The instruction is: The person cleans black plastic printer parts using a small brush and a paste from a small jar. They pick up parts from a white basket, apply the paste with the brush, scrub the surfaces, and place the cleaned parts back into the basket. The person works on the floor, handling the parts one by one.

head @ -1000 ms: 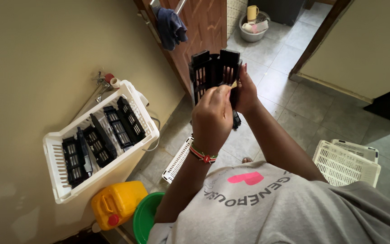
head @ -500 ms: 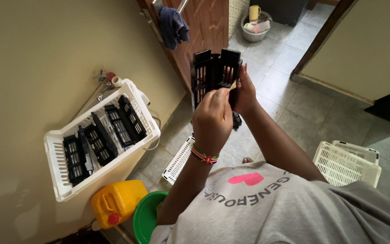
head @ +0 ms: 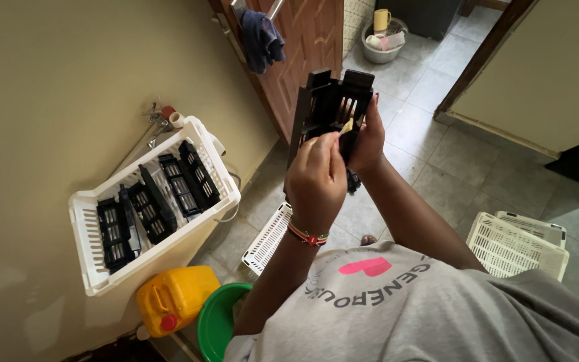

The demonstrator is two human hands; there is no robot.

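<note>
Above a tiled floor (head: 437, 161), by a wooden door (head: 309, 40), both hands hold a black slotted plastic frame (head: 330, 107) raised at chest height. Right hand (head: 368, 137) grips the frame from behind, fingers closed on its lower edge. Left hand (head: 316, 177) pinches a small pale yellow piece (head: 347, 126) between thumb and forefinger, right at the frame's inner slots; whether the piece touches the frame is hard to tell.

Change since a second ago: frame sits in much the same place, but the left hand has lifted from covering its front face to a fine pinch at the slots, and the yellow piece now shows. Judged: the work has moved from holding and turning to fine work at the frame's inside.

Containers:
- White slotted basket (head: 88, 268), tilted against the wall to the left: several black frames (head: 159, 201) like the held one, lying side by side.
- Second white basket (head: 514, 245) on the floor to the right: contents not visible.
- Flat white slotted panel (head: 266, 240) on the floor, under the left forearm.
- Yellow jerrycan (head: 175, 298), red cap, beside a green basin (head: 216, 322).
- Metal bowl (head: 380, 43) far off, holding a yellow mug (head: 382, 20) and some small items.
</note>
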